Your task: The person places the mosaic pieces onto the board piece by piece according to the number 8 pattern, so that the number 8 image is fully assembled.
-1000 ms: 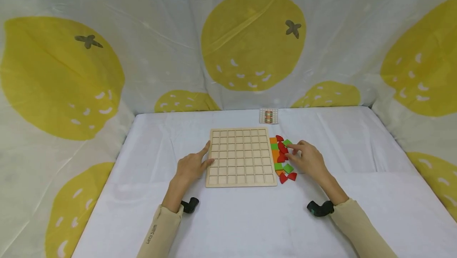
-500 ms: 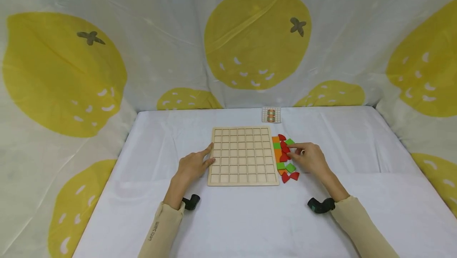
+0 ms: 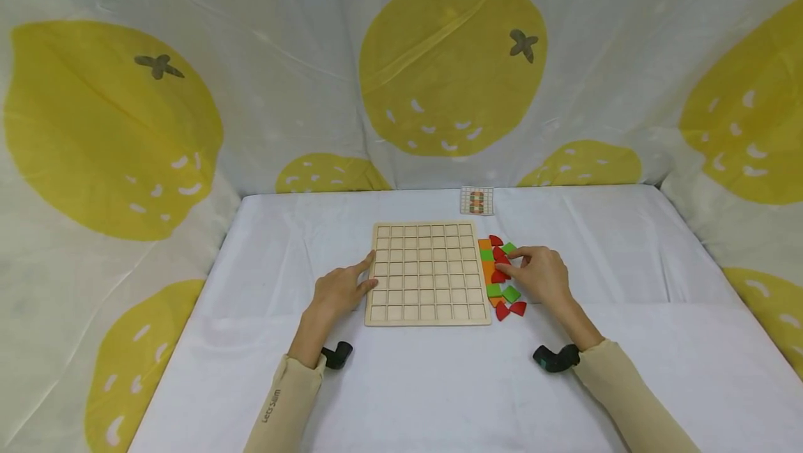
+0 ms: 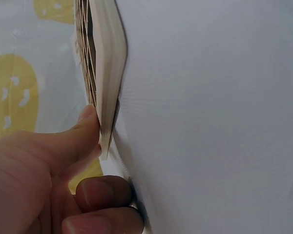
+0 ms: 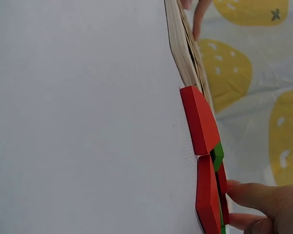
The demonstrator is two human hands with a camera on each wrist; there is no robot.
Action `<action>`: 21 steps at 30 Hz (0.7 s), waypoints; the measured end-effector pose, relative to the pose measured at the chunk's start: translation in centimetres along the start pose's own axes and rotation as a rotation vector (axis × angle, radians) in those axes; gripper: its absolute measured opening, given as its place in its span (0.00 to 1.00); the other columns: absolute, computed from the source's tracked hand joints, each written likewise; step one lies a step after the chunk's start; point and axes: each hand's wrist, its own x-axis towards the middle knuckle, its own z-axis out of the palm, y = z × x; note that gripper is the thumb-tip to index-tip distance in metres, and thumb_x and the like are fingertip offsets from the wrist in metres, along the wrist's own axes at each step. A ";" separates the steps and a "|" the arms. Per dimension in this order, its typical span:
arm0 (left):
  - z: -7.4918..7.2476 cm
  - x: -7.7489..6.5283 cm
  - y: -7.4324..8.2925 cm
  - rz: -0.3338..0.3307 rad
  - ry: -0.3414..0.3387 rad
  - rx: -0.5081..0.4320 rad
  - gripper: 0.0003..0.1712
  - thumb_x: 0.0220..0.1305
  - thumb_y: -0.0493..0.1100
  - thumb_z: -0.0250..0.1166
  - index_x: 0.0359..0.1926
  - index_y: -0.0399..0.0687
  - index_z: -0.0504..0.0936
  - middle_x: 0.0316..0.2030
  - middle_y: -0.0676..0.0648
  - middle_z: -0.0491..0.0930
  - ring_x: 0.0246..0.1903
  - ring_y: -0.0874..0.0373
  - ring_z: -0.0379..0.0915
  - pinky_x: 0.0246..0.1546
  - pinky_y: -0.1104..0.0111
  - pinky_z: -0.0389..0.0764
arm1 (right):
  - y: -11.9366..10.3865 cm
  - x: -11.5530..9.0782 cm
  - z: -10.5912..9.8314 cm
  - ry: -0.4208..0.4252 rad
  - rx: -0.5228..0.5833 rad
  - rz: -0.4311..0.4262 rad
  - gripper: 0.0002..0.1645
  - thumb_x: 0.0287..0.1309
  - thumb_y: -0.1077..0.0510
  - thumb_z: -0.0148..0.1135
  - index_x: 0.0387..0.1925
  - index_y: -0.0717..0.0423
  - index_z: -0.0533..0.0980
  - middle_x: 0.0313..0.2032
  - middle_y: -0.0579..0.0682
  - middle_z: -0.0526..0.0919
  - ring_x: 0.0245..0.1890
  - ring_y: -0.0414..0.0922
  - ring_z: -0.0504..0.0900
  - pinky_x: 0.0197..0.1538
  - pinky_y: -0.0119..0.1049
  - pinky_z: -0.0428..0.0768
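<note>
My left hand [image 3: 339, 290] is at the left edge of a pale wooden grid board [image 3: 410, 270], its index finger along the side and its thumb on the rim. In the left wrist view the thumb [image 4: 73, 139] touches the board's edge [image 4: 110, 63], with other fingers bent below. To the right of the board my right hand [image 3: 544, 275] pinches a red quarter-circle piece [image 3: 504, 260] among the pile, thumb and index finger at its sides. Up close in the right wrist view, thumb and fingertip are against that red piece [image 5: 225, 207], partly hidden behind nearer red pieces [image 5: 201, 122].
Along the board's right side lie orange squares [image 3: 488, 272], green squares [image 3: 511, 294] and more red quarter-circles [image 3: 518, 309]. A small card with a printed grid pattern [image 3: 477, 201] lies behind the board. White cloth [image 3: 433, 390] covers the table; a lemon-print curtain [image 3: 307, 77] stands behind.
My right hand has shifted slightly left, its thumb coming onto the red pieces. The left hand stays at the board's edge. The whole head view has shifted a little.
</note>
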 end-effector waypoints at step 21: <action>0.2 0.1 -0.1 0.001 0.005 -0.020 0.39 0.73 0.58 0.63 0.80 0.60 0.62 0.56 0.30 0.84 0.29 0.51 0.73 0.27 0.60 0.75 | 0.2 0.4 -0.3 -0.033 0.029 -0.034 0.21 0.56 0.51 0.79 0.45 0.62 0.89 0.14 0.47 0.67 0.17 0.45 0.67 0.21 0.31 0.59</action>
